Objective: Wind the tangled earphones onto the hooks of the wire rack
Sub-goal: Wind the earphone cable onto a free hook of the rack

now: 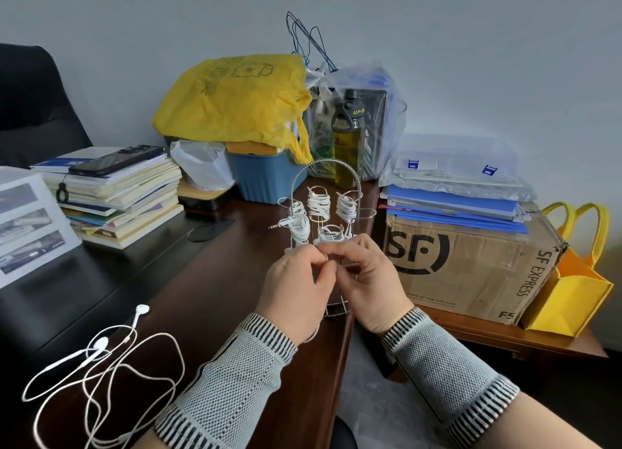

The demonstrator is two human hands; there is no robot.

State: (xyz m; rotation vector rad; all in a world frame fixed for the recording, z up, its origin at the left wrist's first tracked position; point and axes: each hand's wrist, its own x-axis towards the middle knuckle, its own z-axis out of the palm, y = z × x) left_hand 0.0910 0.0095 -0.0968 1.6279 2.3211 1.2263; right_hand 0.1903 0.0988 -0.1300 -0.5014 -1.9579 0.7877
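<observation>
On the dark wooden counter [235, 280] stands one wire rack [324, 213] with an arched handle, and five bundles of white cable [318, 204] are already wound on its hooks: three in the far row and two in the near row, one plug sticking out to the left. One more set of tangled earphones [101, 364] lies loose on the near left part of the counter, its two earbuds close together and its cable in wide loops, well apart from the rack. Two hands meet just in front of the rack, at its near side. The left hand [296, 283] is raised with the wrist bent, its grip pinched with thumb and forefinger on a thin white cable at the rack. The right hand [370, 280] faces it, fingers curled, its grip also closed on the same cable at that spot; the fingertips of both hands almost touch. Both forearms wear grey knitted sleeves [229, 391] with striped cuffs. To the right one cardboard box [471, 267] stands, to the far left one stack of books [117, 192]
</observation>
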